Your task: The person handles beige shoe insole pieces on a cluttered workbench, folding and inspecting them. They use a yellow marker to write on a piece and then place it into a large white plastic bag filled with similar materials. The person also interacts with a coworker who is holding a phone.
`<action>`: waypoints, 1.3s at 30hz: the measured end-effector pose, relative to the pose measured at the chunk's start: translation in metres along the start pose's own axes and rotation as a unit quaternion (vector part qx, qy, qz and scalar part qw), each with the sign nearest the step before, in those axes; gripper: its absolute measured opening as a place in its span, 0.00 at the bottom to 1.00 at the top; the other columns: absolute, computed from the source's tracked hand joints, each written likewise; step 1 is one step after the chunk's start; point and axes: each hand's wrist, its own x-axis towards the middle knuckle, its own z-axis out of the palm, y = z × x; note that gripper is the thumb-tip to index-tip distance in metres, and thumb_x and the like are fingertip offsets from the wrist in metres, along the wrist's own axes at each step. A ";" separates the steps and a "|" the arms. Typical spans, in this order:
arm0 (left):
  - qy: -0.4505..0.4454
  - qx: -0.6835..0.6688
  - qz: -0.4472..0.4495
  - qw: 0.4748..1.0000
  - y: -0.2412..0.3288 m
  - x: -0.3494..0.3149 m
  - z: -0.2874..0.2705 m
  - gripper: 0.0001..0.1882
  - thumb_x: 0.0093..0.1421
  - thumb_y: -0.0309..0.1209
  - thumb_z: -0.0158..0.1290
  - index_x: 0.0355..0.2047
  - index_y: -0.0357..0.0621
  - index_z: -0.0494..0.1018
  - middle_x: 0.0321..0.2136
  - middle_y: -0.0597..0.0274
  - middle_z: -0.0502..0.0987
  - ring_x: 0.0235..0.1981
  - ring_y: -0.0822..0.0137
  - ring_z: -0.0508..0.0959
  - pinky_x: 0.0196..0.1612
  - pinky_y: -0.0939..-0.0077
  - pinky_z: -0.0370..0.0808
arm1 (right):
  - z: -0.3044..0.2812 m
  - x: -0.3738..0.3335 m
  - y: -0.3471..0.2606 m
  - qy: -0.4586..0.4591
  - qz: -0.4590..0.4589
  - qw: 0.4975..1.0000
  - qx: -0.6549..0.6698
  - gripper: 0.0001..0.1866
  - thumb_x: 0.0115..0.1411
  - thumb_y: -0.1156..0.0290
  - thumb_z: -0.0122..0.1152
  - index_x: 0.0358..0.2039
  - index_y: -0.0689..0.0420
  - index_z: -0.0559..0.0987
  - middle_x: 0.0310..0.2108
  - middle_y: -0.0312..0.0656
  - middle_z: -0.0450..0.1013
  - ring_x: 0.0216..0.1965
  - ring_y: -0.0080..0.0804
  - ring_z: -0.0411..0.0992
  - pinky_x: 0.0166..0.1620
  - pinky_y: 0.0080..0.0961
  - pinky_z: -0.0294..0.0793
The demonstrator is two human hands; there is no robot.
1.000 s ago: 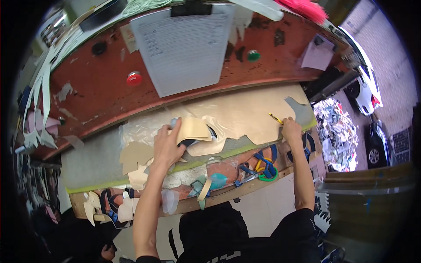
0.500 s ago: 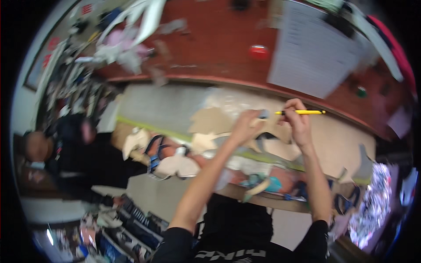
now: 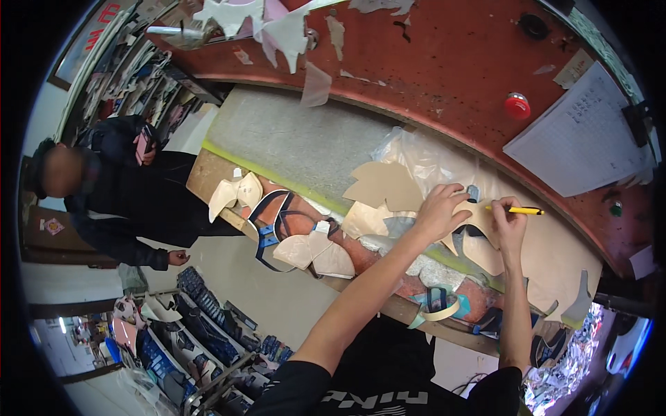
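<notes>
My left hand (image 3: 442, 211) rests with fingers apart on beige cut pieces, beside a small dark grey tab (image 3: 473, 193). In my right hand (image 3: 510, 232) is a yellow pen (image 3: 525, 210); its tip points left toward the beige sheet material, and whether it touches is too small to tell. Under and between the hands lies a beige piece with a dark opening (image 3: 474, 234). A tan scalloped piece (image 3: 386, 186) lies left of my left hand, with a pale cream piece (image 3: 365, 220) below it.
The red-brown upper board (image 3: 430, 76) carries a red round button (image 3: 517, 105) and a written paper sheet (image 3: 586, 132). Sewn beige cups (image 3: 316, 253), blue straps (image 3: 267, 236) and a sandal-like piece (image 3: 438, 304) lie along the near ledge. A person (image 3: 111, 187) stands at left by racks.
The view has turned and sharpened, shifting the bench within it. My left hand's fingers have spread over the pieces. My right hand still holds the pen, now lower relative to the left hand.
</notes>
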 end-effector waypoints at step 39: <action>-0.030 -0.029 -0.024 0.999 0.001 0.013 -0.003 0.16 0.68 0.29 0.46 0.51 0.36 0.77 0.54 0.53 0.76 0.57 0.53 0.71 0.61 0.64 0.67 | -0.011 0.001 0.001 0.027 -0.052 0.993 -0.107 0.07 0.56 0.72 0.65 0.27 0.62 0.80 0.18 0.27 0.70 0.20 0.10 0.64 0.24 0.16 0.63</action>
